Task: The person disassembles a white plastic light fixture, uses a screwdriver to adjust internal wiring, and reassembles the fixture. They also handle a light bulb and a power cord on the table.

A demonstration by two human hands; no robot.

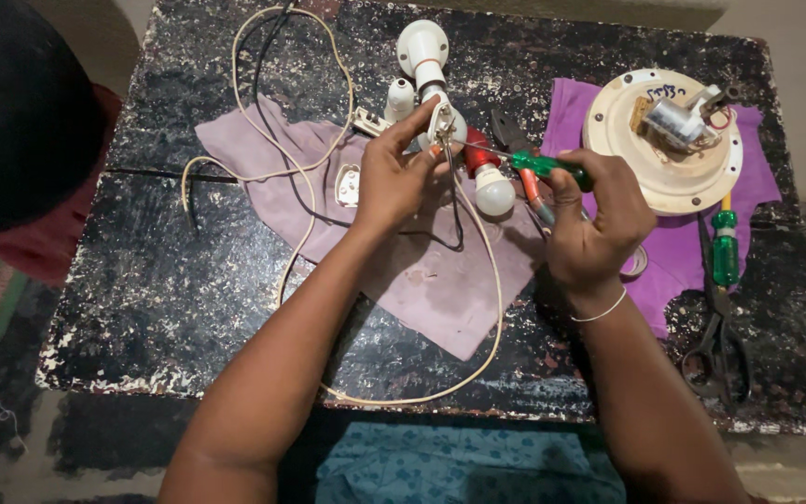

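Two hands busy, left hand [394, 177] gripping white lamp holder [442, 121], right hand [599, 219] gripping green screwdriver [538, 166]

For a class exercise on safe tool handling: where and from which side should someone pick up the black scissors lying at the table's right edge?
Grip the scissors by the two finger loops, which point toward the person's near edge of the table. Come from that near side, since the blades run away under the green-handled screwdriver lying across them.

The left hand [394, 177] pinches a small white lamp fitting [443, 123] above the worn black table [170, 299]. The right hand [599, 219] grips a green-handled screwdriver [548, 168], its tip at the fitting. A cream cord [492, 308] loops across a mauve cloth [422, 280].
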